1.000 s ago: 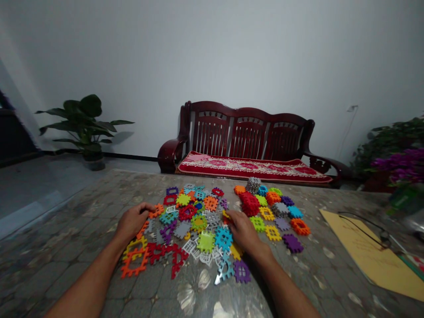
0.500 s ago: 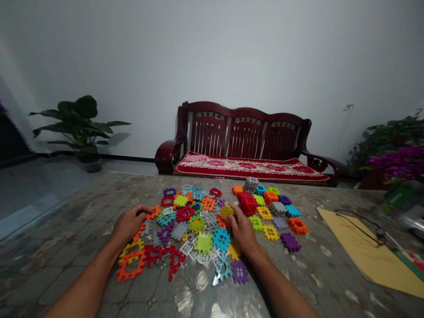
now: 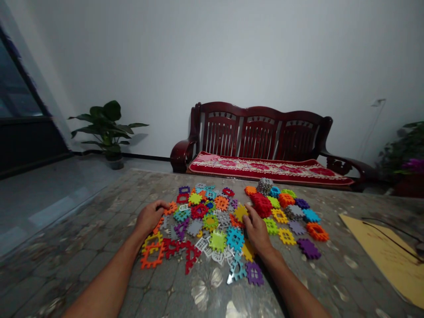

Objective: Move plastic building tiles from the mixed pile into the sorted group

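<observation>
A broad pile of colourful notched plastic pieces lies on the table, with a lime green piece (image 3: 217, 241) near its front. My right hand (image 3: 255, 227) grips a yellow square piece (image 3: 240, 213) between thumb and fingers at the pile's right side. At the left edge my left hand (image 3: 150, 219) rests with curled fingers against an orange piece (image 3: 171, 208); whether it grips that piece is hidden. Right of my right hand are sorted pieces, among them a red stack (image 3: 261, 205), a grey stack (image 3: 265, 185) and a purple piece (image 3: 308, 248).
The patterned tabletop (image 3: 109, 229) spreads around the pieces. On the right lie a yellow envelope (image 3: 380, 251) and dark-framed glasses (image 3: 391, 236). Beyond the table stand a wooden bench (image 3: 258, 137) with a red cushion and a potted plant (image 3: 111, 126).
The view has turned left, so everything appears farther right. My right hand still has the yellow piece, and my left hand stays at the pile's left edge.
</observation>
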`<state>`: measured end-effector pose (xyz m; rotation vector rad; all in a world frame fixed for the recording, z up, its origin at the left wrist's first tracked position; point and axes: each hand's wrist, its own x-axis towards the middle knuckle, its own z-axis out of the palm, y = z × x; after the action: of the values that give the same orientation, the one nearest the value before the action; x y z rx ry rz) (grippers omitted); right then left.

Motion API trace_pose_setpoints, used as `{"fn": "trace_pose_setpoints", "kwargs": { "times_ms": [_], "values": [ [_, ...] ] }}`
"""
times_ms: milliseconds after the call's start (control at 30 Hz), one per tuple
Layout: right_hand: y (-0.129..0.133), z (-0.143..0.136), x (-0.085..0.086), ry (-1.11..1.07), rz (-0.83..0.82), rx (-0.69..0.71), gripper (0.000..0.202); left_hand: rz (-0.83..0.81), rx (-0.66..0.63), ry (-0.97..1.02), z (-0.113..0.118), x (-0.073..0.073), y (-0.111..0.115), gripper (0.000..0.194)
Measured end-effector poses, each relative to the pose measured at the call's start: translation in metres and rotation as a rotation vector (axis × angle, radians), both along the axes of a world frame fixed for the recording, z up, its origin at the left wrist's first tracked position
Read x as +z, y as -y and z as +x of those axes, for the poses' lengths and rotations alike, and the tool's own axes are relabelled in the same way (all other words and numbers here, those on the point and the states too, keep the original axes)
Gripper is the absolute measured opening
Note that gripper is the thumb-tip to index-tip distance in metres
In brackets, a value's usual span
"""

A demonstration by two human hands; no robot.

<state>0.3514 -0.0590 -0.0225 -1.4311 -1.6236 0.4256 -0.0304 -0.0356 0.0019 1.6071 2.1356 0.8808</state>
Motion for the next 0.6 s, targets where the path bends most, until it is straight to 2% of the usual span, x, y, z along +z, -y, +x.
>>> {"fn": "trace_pose_setpoints", "kwargs": {
  "times_ms": [133, 267, 400, 533, 600],
  "values": [
    [0.001, 0.0, -0.002, 0.037, 0.02, -0.003, 0.047, -0.009, -0.014, 0.007, -0.002, -0.003, -0.001, 0.025],
    [0.003, 0.001, -0.002, 0.102, 0.134, -0.023, 0.046, -0.01, -0.023, 0.017, -0.003, -0.008, -0.002, 0.024],
    [0.009, 0.0, 0.003, 0.227, 0.236, -0.016, 0.039, 0.06, -0.052, 0.073, -0.003, -0.01, -0.002, 0.024],
    [0.014, -0.003, 0.006, 0.307, 0.253, 0.042, 0.034, 0.152, -0.044, 0.165, -0.002, 0.001, 0.002, 0.031],
    [0.015, -0.005, 0.005, 0.314, 0.259, 0.067, 0.033, 0.203, -0.117, 0.214, 0.003, 0.013, 0.006, 0.034]
  ]
}}
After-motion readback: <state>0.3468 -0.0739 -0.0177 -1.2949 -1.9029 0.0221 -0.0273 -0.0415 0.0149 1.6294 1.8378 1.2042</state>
